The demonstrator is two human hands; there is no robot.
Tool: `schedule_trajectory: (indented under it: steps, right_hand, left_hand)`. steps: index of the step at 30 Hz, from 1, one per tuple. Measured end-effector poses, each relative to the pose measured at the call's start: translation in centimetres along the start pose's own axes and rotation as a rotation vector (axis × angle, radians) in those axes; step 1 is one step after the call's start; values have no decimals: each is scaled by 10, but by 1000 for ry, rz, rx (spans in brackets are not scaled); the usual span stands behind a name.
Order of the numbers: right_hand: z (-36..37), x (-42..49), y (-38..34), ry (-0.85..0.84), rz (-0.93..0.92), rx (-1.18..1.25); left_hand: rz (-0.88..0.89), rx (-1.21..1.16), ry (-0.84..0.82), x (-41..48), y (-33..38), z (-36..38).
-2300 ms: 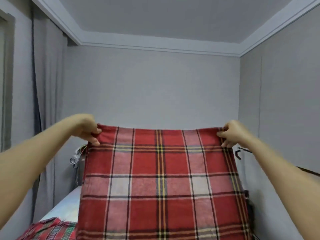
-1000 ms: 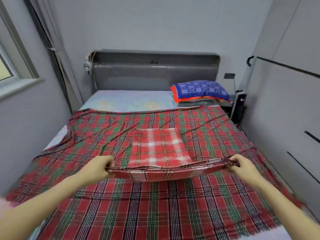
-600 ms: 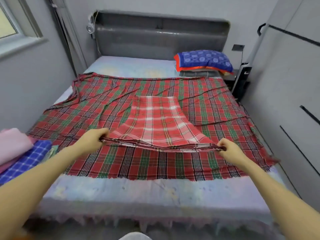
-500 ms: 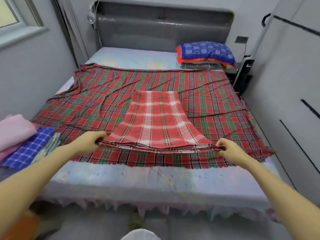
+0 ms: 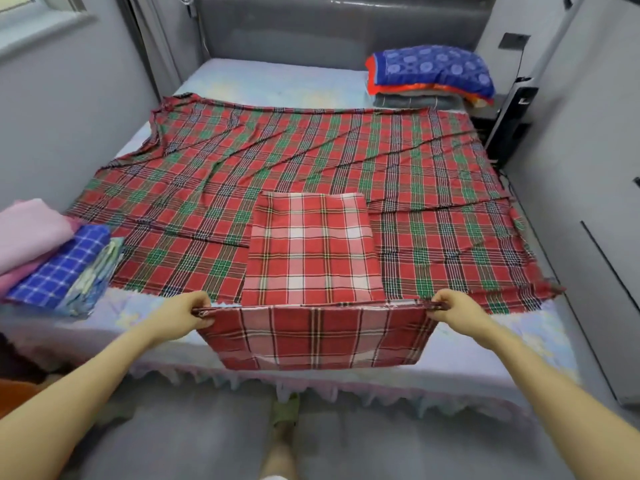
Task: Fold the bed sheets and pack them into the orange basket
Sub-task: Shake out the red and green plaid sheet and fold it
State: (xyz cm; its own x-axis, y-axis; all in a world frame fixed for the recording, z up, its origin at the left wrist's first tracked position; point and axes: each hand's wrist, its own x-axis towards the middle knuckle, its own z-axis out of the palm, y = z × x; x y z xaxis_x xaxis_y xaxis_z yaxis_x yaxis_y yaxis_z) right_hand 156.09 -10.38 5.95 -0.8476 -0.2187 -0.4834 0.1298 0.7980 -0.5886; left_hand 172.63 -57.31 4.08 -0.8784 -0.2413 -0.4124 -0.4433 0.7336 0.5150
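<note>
A folded red-and-white plaid sheet (image 5: 311, 251) lies partly on the bed, its near part hanging over the bed's front edge. My left hand (image 5: 188, 311) pinches its left fold corner and my right hand (image 5: 453, 310) pinches its right one, the fold stretched taut between them. Under it a large red-and-green plaid sheet (image 5: 214, 168) is spread flat over the mattress. An orange shape (image 5: 14, 396) at the lower left edge may be the basket; most of it is out of frame.
Folded pink (image 5: 27, 230), blue checked (image 5: 62, 265) and pale patterned cloths are stacked at the bed's left front corner. A blue-and-orange pillow (image 5: 433, 71) lies on folded blankets at the headboard's right. Grey walls flank the bed. My foot (image 5: 282, 441) stands on the grey floor.
I brought the red-and-white sheet down from chest height onto the bed and pulled it back toward me, so its near half now hangs over the front edge. The view tilted further down.
</note>
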Motion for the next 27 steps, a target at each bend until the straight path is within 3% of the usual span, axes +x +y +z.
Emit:
schedule_trajectory:
  steps: [7,12,17,21,24,27]
  right_hand:
    - [6,109,-40,165,128,262]
    - [-9,215,-94,355,148,343]
    - [-9,303,-121,422,163,310]
    - [-7,375,-122,394,218,185]
    - [-5,422,-119,288,229,-139]
    - [7,478,-122,227,115,-365]
  left_hand:
    - [-180,-324,152,117,10,-10]
    - [-185,-426,253,233,29,-49]
    - [-250,-447,271,326,36,-66]
    - [-323,-403,263,391,32,-58]
    - [-383,-311,242,432,28,-46]
    - [-429,-161,264,480,21,-37]
